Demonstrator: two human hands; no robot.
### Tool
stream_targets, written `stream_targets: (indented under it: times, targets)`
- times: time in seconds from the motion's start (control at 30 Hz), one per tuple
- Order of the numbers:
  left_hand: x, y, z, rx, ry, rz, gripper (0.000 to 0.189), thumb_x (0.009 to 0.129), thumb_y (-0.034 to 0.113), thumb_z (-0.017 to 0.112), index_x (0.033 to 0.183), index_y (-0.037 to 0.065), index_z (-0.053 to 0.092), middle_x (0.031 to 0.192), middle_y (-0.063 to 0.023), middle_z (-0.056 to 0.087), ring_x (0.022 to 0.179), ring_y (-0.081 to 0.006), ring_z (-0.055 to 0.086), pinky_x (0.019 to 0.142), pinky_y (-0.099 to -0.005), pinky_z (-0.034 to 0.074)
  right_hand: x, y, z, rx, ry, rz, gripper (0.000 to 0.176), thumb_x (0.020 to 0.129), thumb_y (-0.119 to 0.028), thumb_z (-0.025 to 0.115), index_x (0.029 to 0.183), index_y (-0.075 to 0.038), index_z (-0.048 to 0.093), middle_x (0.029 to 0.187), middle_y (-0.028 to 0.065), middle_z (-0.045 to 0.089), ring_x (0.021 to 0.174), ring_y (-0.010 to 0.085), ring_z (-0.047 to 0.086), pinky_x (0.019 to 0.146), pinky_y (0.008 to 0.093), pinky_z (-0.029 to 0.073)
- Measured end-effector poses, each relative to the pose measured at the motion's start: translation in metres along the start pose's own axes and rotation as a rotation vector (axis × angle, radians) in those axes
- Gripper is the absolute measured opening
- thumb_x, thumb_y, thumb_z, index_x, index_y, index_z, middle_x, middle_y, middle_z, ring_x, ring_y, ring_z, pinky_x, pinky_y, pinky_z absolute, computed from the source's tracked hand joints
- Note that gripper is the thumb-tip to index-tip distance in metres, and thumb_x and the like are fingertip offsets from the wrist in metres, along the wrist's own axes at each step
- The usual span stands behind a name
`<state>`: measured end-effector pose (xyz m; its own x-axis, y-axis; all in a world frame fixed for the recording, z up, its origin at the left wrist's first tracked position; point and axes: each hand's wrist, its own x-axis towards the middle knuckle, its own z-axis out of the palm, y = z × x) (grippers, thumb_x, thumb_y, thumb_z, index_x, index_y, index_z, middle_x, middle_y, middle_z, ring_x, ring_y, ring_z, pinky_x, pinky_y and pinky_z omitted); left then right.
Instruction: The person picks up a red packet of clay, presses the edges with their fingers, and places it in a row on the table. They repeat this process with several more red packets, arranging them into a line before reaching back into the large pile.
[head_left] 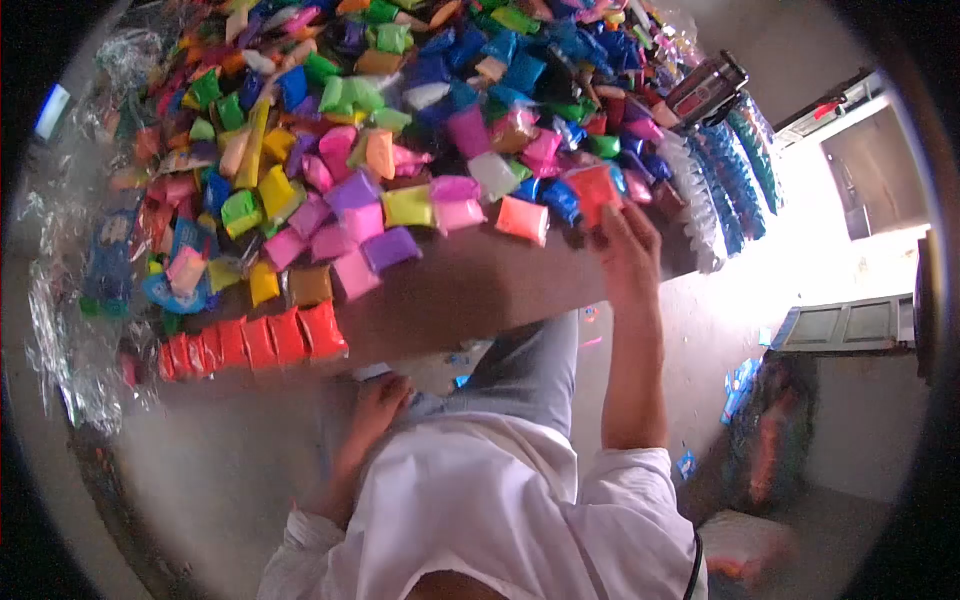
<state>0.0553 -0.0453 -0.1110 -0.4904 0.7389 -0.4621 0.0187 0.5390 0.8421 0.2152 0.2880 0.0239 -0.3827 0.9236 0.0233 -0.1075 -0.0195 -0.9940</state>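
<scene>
My right hand (626,240) reaches over the table's near edge at the right, its fingers closed on a red packet (594,192). My left hand (380,405) is low, by my lap below the table edge; its fingers look curled, and what they hold, if anything, is hidden. A row of red packets (258,341) lies side by side along the table's near left edge. Just left of my right hand is an orange-red packet (522,220). Beyond it spreads a large heap of small packets (408,207) in many colours.
Clear plastic wrapping (60,330) hangs at the table's left. Strips of white and blue packets (700,210) hang over the right end, near a dark metallic object (706,90). The brown table (430,310) ends above my lap. Blue scraps (738,388) lie on the floor.
</scene>
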Motion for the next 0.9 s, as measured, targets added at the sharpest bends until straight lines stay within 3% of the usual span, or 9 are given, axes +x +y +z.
stream_targets:
  times: [0.07, 0.13, 0.27, 0.37, 0.43, 0.6, 0.73, 0.8, 0.9]
  targets:
    - [-0.004, 0.019, -0.002, -0.046, -0.162, 0.056, 0.030, 0.090, 0.030, 0.050, 0.080, 0.002, 0.058, 0.062, -0.0018, 0.053, 0.058, -0.0092, 0.049, 0.055, -0.0257, 0.041, -0.033, 0.012, 0.023, 0.227, -0.155, 0.136, 0.031, 0.085, -0.023, 0.060, 0.108, -0.002, 0.057, 0.084, 0.0003, 0.060, 0.066, 0.0055, 0.051, 0.056, 0.0203, 0.039]
    - [-0.011, 0.035, -0.004, -0.119, -0.235, 0.060, 0.030, 0.090, 0.031, 0.052, 0.080, 0.003, 0.056, 0.064, 0.0011, 0.051, 0.061, -0.0078, 0.046, 0.057, -0.0240, 0.040, -0.064, 0.022, 0.042, 0.261, -0.238, 0.257, 0.031, 0.085, -0.023, 0.061, 0.107, -0.002, 0.057, 0.083, 0.0014, 0.060, 0.065, 0.0057, 0.051, 0.056, 0.0204, 0.039]
    - [-0.024, 0.064, -0.007, -0.242, -0.215, 0.072, 0.029, 0.089, 0.031, 0.053, 0.083, 0.003, 0.055, 0.067, 0.0038, 0.050, 0.064, -0.0066, 0.045, 0.057, -0.0239, 0.038, -0.109, 0.031, 0.076, 0.268, -0.461, 0.430, 0.023, 0.084, -0.018, 0.062, 0.098, -0.001, 0.058, 0.077, -0.0003, 0.058, 0.065, 0.0062, 0.050, 0.055, 0.0194, 0.038]
    - [-0.027, 0.080, -0.014, -0.289, -0.264, 0.074, 0.030, 0.089, 0.032, 0.053, 0.089, 0.002, 0.056, 0.074, 0.0048, 0.050, 0.069, -0.0054, 0.044, 0.060, -0.0232, 0.038, -0.127, 0.037, 0.083, 0.081, -0.536, 0.387, 0.025, 0.084, -0.018, 0.062, 0.101, 0.000, 0.058, 0.079, 0.0001, 0.059, 0.067, 0.0055, 0.050, 0.056, 0.0189, 0.039]
    - [-0.029, 0.081, -0.017, -0.335, -0.239, 0.284, 0.031, 0.090, 0.033, 0.051, 0.095, 0.002, 0.055, 0.077, 0.0044, 0.049, 0.072, -0.0045, 0.042, 0.064, -0.0223, 0.037, -0.131, 0.038, 0.083, 0.089, -0.579, 0.422, 0.026, 0.084, -0.015, 0.063, 0.104, 0.001, 0.057, 0.083, 0.0019, 0.061, 0.073, 0.0063, 0.054, 0.062, 0.0195, 0.043]
    - [-0.031, 0.094, -0.017, -0.430, -0.204, 0.247, 0.035, 0.091, 0.035, 0.048, 0.098, 0.001, 0.057, 0.077, 0.0038, 0.047, 0.070, -0.0047, 0.039, 0.059, -0.0229, 0.034, -0.130, 0.044, 0.079, 0.173, -0.814, 0.432, 0.026, 0.083, -0.007, 0.061, 0.107, 0.002, 0.055, 0.092, 0.0056, 0.062, 0.085, 0.0111, 0.058, 0.076, 0.0239, 0.048]
    - [-0.027, 0.105, -0.019, -0.249, -0.144, 0.268, 0.034, 0.091, 0.033, 0.048, 0.096, 0.000, 0.057, 0.068, 0.0023, 0.047, 0.062, -0.0059, 0.038, 0.052, -0.0243, 0.033, -0.128, 0.041, 0.083, 0.223, -0.840, 0.494, 0.027, 0.083, -0.008, 0.063, 0.106, 0.003, 0.055, 0.092, 0.0067, 0.062, 0.085, 0.0125, 0.058, 0.077, 0.0253, 0.048]
    - [-0.024, 0.106, -0.017, -0.215, -0.097, 0.285, 0.034, 0.091, 0.033, 0.048, 0.094, 0.000, 0.057, 0.065, 0.0011, 0.047, 0.059, -0.0066, 0.038, 0.050, -0.0254, 0.033, -0.126, 0.044, 0.081, 0.012, -0.774, 0.452, 0.029, 0.081, -0.009, 0.065, 0.104, 0.004, 0.055, 0.092, 0.0075, 0.062, 0.084, 0.0135, 0.059, 0.077, 0.0260, 0.048]
    - [-0.019, 0.103, -0.015, -0.129, -0.021, 0.327, 0.036, 0.091, 0.035, 0.049, 0.090, -0.001, 0.056, 0.061, -0.0021, 0.046, 0.056, -0.0080, 0.039, 0.049, -0.0280, 0.034, -0.133, 0.036, 0.087, 0.083, -0.615, 0.380, 0.031, 0.081, -0.014, 0.066, 0.103, 0.003, 0.055, 0.092, 0.0073, 0.062, 0.087, 0.0124, 0.057, 0.077, 0.0244, 0.047]
